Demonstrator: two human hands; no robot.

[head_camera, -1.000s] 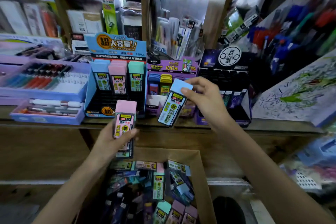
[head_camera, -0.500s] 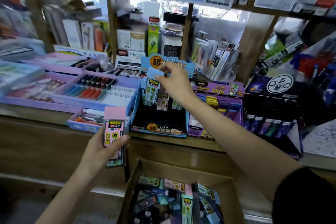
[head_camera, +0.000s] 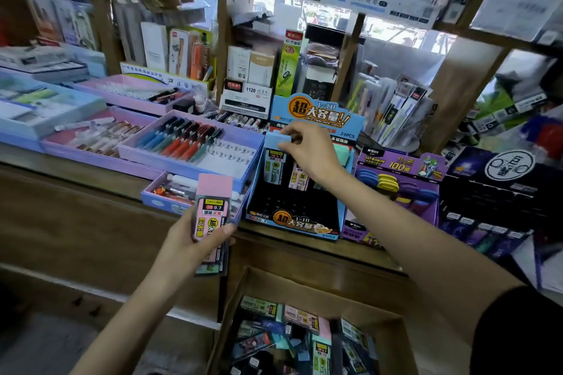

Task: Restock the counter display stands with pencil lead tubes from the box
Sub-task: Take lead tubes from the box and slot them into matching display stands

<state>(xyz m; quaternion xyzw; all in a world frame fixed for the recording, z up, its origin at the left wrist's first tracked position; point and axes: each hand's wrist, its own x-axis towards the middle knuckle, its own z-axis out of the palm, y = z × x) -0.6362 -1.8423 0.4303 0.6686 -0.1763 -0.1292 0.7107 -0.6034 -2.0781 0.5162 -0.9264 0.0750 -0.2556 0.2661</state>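
The left hand (head_camera: pixel 195 242) grips a pink tube (head_camera: pixel 213 210) beside the stand (head_camera: pixel 292 219). The right hand (head_camera: pixel 309 154) pinches a blue tube (head_camera: pixel 275 155) by its cap, seating it in the back row. Next, it probably lets go and takes the pink one.

Wooden counter (head_camera: pixel 70 170), display goods.
Left to right: pen trays (head_camera: pixel 195 167), blue stand (head_camera: pixel 294 224), purple stand (head_camera: pixel 399 163), black stand (head_camera: pixel 499 189).
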